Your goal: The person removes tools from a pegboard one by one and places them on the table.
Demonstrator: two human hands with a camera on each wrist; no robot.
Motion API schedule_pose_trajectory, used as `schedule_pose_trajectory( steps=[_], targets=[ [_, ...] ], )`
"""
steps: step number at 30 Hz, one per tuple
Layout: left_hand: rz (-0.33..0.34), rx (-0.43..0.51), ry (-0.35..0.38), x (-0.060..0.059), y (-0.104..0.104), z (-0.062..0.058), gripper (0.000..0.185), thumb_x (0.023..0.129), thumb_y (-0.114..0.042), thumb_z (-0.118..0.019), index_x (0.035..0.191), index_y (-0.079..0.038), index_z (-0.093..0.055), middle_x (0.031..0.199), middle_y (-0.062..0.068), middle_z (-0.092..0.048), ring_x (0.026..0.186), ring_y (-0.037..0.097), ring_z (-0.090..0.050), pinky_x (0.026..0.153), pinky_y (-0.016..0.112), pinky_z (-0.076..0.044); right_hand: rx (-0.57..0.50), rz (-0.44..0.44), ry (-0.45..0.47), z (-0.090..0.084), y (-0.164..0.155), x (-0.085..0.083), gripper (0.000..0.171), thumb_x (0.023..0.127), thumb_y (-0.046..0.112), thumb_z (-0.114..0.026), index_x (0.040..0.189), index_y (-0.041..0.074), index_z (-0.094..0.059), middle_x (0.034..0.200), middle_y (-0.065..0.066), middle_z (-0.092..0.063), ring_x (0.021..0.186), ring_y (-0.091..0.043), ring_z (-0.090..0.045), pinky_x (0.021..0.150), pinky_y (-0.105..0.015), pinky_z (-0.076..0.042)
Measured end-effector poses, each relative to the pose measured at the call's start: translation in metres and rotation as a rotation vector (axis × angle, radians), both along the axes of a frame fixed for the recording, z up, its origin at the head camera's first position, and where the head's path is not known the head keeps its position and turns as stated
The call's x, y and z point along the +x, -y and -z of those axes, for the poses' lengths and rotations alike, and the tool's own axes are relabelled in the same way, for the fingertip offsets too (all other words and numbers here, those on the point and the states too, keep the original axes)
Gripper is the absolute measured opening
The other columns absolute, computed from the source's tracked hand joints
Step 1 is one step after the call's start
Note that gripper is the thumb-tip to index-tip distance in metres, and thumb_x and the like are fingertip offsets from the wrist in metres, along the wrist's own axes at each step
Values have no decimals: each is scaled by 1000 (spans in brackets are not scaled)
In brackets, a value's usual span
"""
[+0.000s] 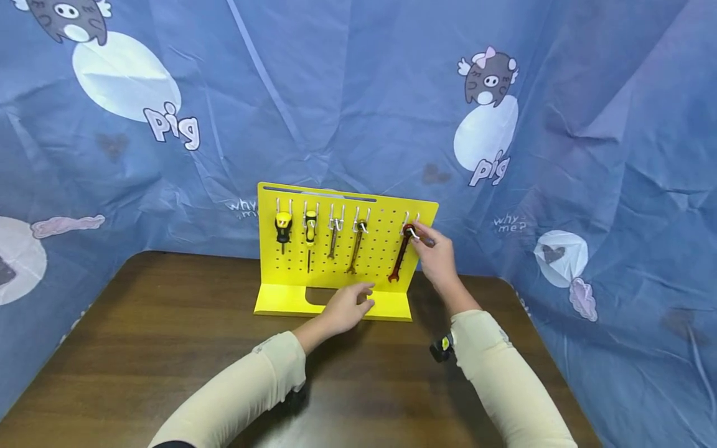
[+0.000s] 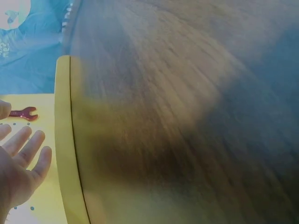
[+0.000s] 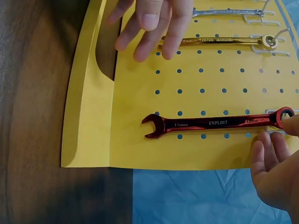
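Blue curtain, right grip on red wrench (upper end)

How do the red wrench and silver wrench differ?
The red wrench looks longer and thicker than the silver wrench. The red wrench is at the yellow board's right, the silver wrench mid-board. The right hand is at the red wrench, not the silver wrench. Both hang on the board.
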State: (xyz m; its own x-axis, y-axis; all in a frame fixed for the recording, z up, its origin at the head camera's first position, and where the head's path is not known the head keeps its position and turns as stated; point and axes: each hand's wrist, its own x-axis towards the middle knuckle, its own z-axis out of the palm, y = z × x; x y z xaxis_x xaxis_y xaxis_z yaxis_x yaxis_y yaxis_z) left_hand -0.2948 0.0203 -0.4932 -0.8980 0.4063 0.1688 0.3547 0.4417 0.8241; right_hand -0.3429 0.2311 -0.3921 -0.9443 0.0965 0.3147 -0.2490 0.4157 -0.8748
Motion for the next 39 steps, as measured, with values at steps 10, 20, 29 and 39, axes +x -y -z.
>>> schedule_pose_trajectory(
  steps=[10, 20, 29, 39],
  targets=[
    [-9, -3, -18, -4, -4, -1, 46, 101, -15, -61, 145, -3, -52, 134, 17, -62, 113, 30, -64, 92, 46, -53, 47, 28, -3, 0, 3, -5, 32, 98, 7, -67, 130, 10, -68, 113, -17, -64, 104, -30, -62, 87, -43, -54],
    [-33, -51, -26, -11, -12, -4, 48, 101, -17, -61, 146, -4, -51, 142, 15, -57, 121, 34, -61, 97, 47, -51, -28, 19, 49, -1, 10, -8, 27, 98, 6, -66, 125, 8, -67, 109, -14, -59, 103, -29, -65, 88, -40, -56],
    [-48, -71, -16, -10, -22, 3, 47, 101, -15, -60, 146, -5, -50, 146, 15, -53, 119, 35, -61, 97, 48, -51, -32, 32, 39, -5, 6, -7, 18, 98, 8, -66, 116, 6, -65, 110, -12, -63, 103, -25, -59, 82, -41, -54],
    [-59, -57, -15, -11, -34, 3, 48, 101, -11, -60, 147, -6, -50, 144, 15, -54, 120, 33, -61, 96, 44, -52, -55, -3, -4, -3, 3, -3, 19, 97, 4, -66, 116, 2, -65, 108, -13, -66, 98, -19, -61, 75, -35, -54]
  ],
)
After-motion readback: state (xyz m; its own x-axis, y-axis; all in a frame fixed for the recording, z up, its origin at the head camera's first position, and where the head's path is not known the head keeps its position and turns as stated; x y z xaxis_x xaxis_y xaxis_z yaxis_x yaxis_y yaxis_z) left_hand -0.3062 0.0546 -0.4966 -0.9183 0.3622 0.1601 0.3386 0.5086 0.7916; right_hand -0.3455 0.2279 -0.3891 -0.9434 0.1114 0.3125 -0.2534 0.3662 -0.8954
